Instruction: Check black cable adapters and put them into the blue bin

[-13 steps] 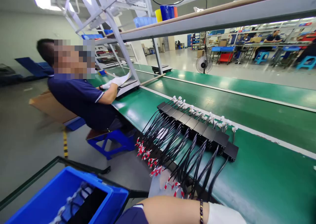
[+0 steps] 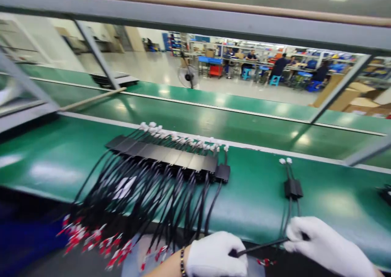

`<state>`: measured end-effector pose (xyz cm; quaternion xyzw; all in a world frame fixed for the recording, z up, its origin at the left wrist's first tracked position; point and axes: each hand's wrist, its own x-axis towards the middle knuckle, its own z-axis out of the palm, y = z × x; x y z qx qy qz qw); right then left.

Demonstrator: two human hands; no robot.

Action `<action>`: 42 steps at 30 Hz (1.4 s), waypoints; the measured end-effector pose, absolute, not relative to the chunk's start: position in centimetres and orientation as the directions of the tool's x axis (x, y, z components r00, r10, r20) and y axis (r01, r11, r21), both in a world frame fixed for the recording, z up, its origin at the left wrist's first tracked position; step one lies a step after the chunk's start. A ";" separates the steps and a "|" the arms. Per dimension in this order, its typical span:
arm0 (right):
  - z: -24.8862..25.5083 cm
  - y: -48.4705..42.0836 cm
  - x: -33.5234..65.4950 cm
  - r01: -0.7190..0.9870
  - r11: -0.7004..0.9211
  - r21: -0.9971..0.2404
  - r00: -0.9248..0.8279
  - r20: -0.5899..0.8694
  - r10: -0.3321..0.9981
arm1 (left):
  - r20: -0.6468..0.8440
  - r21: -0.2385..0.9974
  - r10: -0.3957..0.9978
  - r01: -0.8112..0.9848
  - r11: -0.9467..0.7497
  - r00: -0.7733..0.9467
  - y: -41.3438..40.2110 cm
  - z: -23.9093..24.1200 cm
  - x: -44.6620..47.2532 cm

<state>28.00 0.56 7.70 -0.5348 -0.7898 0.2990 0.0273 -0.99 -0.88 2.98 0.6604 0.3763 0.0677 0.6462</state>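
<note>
Left hand [image 2: 216, 254]: my glove, closed on the black cable [image 2: 262, 246].
Right hand [image 2: 324, 246]: pinching its other end.
Cable: lies left-right, bottom centre.
Black module [image 2: 293, 188]: just above (right hand nearer).

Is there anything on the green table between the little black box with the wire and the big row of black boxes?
Nothing visible: only bare green belt lies between the single black box and the row of black boxes.

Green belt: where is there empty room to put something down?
Bare belt lies between the row of black boxes and the lone box, and right of that box. It is crowded on the left, where cables spill over the edge.
</note>
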 end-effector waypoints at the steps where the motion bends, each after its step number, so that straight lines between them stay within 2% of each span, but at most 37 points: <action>1: 7.8 0.8 28.0 0.813 0.213 -0.542 -0.424 -0.300 0.854 | -0.370 0.925 0.583 0.346 0.159 0.723 -0.9 2.9 -1.0; 4: 7.4 1.3 27.9 0.739 0.129 -0.661 -0.426 -0.311 0.849 | -0.192 0.978 0.589 0.100 0.185 0.785 -0.9 2.4 -0.7; 6: 7.1 1.5 28.1 0.714 0.136 -0.687 -0.439 -0.289 0.851 | -0.120 0.986 0.600 0.024 0.166 0.791 -1.0 2.1 -0.2; 8: 6.9 1.6 28.5 0.737 0.192 -0.649 -0.445 -0.251 0.860 | -0.166 0.983 0.625 0.076 0.169 0.763 -1.1 2.0 0.3; 11: 7.3 1.3 28.4 0.775 0.333 -0.537 -0.466 -0.131 0.875 | -0.311 0.949 0.662 0.264 0.173 0.682 -1.3 1.8 1.0; 14: 7.6 0.4 26.5 0.710 0.512 -0.483 -0.615 -0.072 0.785 | -0.368 0.905 0.691 0.411 0.111 0.622 -1.5 1.5 1.6; 17: 6.5 -0.7 23.0 0.633 0.631 -0.449 -0.751 -0.157 0.641 | -0.373 0.874 0.705 0.483 0.049 0.603 -1.8 1.3 2.2; 21: 3.6 -1.3 19.6 0.650 0.733 -0.200 -0.755 -0.287 0.590 | -0.410 0.833 0.704 0.553 0.029 0.580 -2.1 1.4 2.7; 23: 2.5 -1.0 19.4 0.633 0.761 -0.140 -0.762 -0.287 0.581 | -0.411 0.830 0.708 0.556 0.030 0.575 -2.1 1.4 2.7; 27: 2.1 0.6 21.1 0.627 0.765 -0.150 -0.770 -0.273 0.577 | -0.408 0.871 0.692 0.481 0.101 0.595 -1.8 1.1 2.3; 31: 2.8 1.5 21.9 0.700 0.698 -0.148 -0.711 -0.225 0.666 | -0.382 0.921 0.668 0.327 0.213 0.639 -1.5 0.4 1.9; 37: 2.6 1.0 19.8 0.531 0.833 -0.157 -0.830 -0.294 0.474 | -0.355 0.932 0.642 0.209 0.295 0.679 -1.6 -0.2 2.2; 42: 2.7 2.7 20.9 0.547 0.817 -0.181 -0.822 -0.299 0.484 | -0.322 0.943 0.672 0.159 0.294 0.667 -1.4 -0.3 2.0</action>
